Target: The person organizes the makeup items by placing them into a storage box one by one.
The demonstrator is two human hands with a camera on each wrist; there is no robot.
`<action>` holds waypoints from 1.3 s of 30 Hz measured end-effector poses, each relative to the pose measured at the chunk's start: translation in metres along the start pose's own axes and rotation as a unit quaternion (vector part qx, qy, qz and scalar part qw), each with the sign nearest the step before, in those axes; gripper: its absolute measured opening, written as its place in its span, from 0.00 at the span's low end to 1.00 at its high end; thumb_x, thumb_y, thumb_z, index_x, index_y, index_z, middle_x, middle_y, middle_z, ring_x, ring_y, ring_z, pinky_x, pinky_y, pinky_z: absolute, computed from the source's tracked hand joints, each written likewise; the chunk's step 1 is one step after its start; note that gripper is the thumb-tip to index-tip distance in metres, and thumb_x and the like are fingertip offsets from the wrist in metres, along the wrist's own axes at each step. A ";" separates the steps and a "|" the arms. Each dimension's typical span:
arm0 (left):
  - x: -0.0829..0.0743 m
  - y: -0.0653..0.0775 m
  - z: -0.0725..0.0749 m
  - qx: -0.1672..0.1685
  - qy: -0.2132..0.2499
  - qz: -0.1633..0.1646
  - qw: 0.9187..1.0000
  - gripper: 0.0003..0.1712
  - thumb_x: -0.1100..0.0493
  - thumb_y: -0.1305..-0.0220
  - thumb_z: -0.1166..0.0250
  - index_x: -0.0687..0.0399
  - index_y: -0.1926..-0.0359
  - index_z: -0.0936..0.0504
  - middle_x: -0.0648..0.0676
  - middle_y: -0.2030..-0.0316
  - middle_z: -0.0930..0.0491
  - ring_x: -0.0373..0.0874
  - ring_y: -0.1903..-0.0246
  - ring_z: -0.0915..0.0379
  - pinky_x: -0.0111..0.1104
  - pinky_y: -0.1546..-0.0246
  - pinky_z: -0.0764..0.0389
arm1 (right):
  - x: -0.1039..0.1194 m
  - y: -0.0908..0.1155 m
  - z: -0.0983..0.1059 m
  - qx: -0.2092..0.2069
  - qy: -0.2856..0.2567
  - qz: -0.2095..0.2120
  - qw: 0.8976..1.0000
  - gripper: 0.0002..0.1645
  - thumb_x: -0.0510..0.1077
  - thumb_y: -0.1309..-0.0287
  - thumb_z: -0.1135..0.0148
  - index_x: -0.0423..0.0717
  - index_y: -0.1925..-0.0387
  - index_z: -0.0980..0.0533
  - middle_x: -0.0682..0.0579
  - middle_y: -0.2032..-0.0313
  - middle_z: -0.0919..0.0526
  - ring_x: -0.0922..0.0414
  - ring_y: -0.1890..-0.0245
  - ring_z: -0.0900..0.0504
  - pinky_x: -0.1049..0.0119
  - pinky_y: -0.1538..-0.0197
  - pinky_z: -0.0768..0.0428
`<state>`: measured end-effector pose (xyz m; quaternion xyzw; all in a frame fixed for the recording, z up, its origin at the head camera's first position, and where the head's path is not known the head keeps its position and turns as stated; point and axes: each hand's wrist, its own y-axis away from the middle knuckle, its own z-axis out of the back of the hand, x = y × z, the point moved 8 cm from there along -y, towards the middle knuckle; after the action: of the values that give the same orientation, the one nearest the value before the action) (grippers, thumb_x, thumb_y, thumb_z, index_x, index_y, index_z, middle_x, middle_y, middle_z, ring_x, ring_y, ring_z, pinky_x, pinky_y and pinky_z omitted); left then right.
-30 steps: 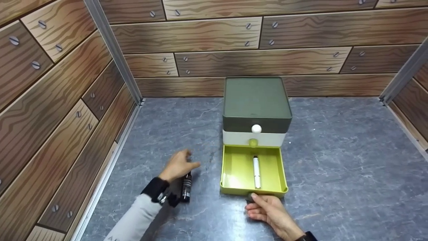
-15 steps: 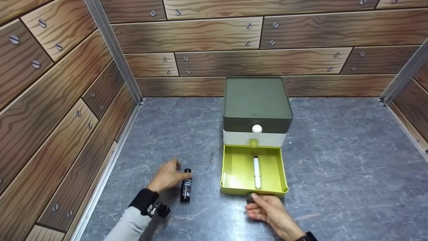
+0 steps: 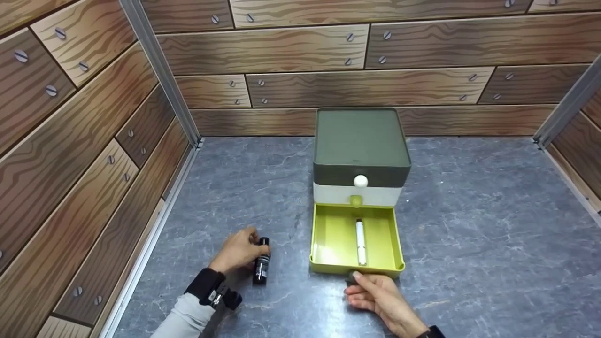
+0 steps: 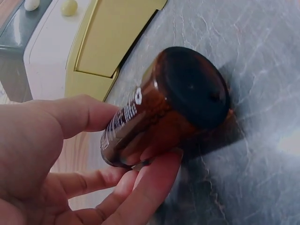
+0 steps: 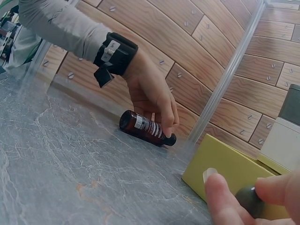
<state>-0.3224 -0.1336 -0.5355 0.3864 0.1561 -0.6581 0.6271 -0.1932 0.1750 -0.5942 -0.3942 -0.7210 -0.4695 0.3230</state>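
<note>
A small dark amber bottle (image 3: pixel 261 271) with a black cap and white print lies on its side on the grey marbled surface. My left hand (image 3: pixel 238 250) grips it from the left near its capped end. In the left wrist view the thumb is on one side of the bottle (image 4: pixel 154 103) and the fingers curl under the other. My right hand (image 3: pixel 384 301) pinches the dark round knob (image 5: pixel 250 200) on the front of the pulled-out yellow-green drawer (image 3: pixel 328 269). A white pen (image 3: pixel 360 242) with a dark end lies lengthwise inside the drawer.
The drawer belongs to a stacked cabinet with a dark green top (image 3: pixel 361 136) and a white middle section (image 3: pixel 328 193), each with a round knob. Wood-patterned walls (image 3: pixel 300 89) enclose the surface at the back and both sides, with metal corner strips (image 3: pixel 162 70).
My left hand has drawn back from above the bottle to its left side, and its fingers now close on it. The right hand and drawer stay still.
</note>
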 end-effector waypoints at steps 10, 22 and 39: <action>0.005 0.000 -0.001 -0.004 0.112 0.011 0.994 0.16 0.56 0.38 0.26 0.58 0.55 0.21 0.57 0.61 0.17 0.46 0.69 0.16 0.38 0.71 0.09 | 0.000 0.001 0.003 -0.010 0.004 0.001 1.000 0.20 0.48 0.19 0.45 0.31 0.49 0.25 0.53 0.67 0.10 0.64 0.68 0.10 0.73 0.58 0.10; -0.015 -0.005 -0.008 0.030 0.204 0.020 0.978 0.22 0.57 0.36 0.28 0.62 0.45 0.21 0.59 0.59 0.13 0.46 0.67 0.15 0.38 0.65 0.09 | 0.002 0.002 0.004 -0.003 -0.002 0.004 1.000 0.20 0.47 0.19 0.46 0.31 0.47 0.27 0.52 0.66 0.10 0.64 0.68 0.10 0.73 0.58 0.10; -0.098 -0.018 -0.039 0.121 0.273 -0.073 0.952 0.24 0.59 0.32 0.30 0.61 0.39 0.24 0.63 0.55 0.13 0.48 0.64 0.12 0.46 0.56 0.08 | 0.003 0.002 -0.001 0.001 -0.006 0.014 1.000 0.20 0.48 0.21 0.43 0.32 0.46 0.27 0.52 0.66 0.10 0.64 0.67 0.10 0.73 0.57 0.10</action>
<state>-0.3359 -0.0340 -0.4971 0.6119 0.2677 -0.5855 0.4595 -0.1927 0.1756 -0.5909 -0.4073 -0.7177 -0.4617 0.3254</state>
